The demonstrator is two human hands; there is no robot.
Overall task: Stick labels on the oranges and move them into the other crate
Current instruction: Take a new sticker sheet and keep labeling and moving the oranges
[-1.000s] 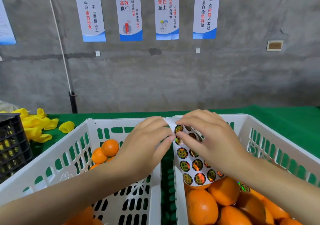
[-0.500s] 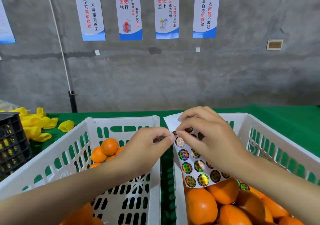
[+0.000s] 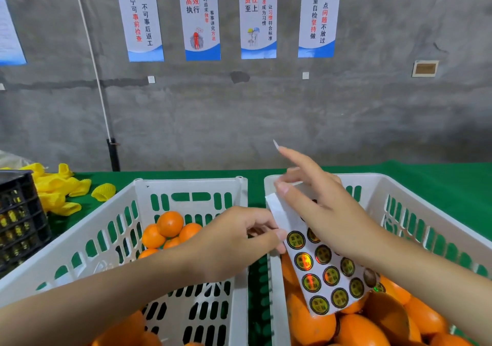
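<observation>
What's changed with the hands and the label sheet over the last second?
The left hand slid down the label sheet from its top corner and now pinches the left edge beside a label. The right hand lifted its forefinger, which points up; its thumb and other fingers hold the sheet, whose curled top has flattened. The left crate, right crate and oranges stayed put.
</observation>
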